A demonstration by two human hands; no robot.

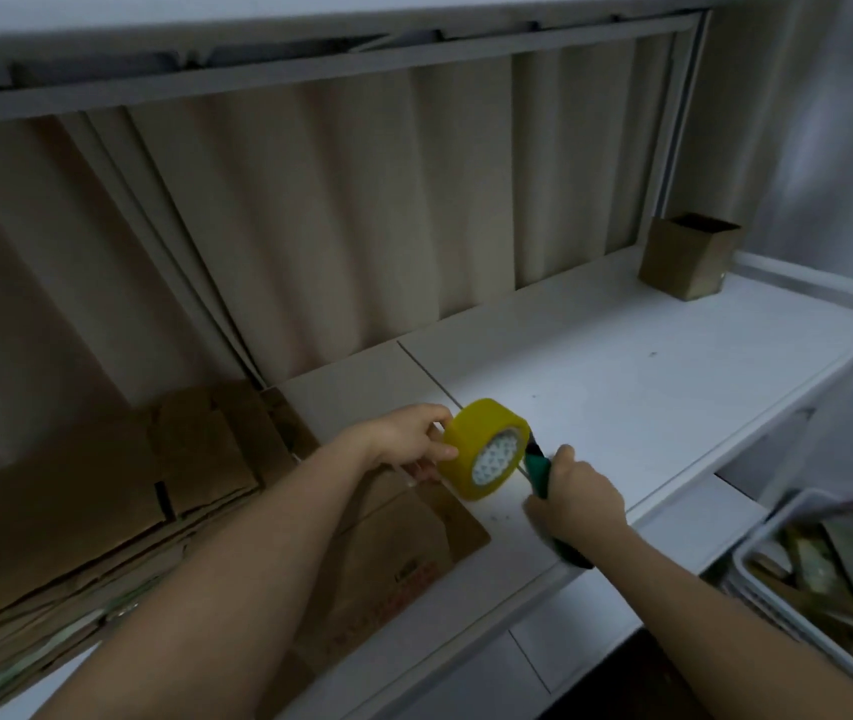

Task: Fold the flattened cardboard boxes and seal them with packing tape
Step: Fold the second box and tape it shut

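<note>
The left hand (410,433) is gripping the yellow tape roll (484,448) above the flattened box (403,553) while the right hand (577,498) is clenching a green cutter (543,472) just beside it, so the blade is risking a slip toward the left fingers.

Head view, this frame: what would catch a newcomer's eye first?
The bright yellow tape roll, held up in the left hand above the white table, stands out most. Just right of it, the right hand grips a green-handled cutter pointed at the roll. Flattened cardboard boxes lie piled at lower left.
</note>
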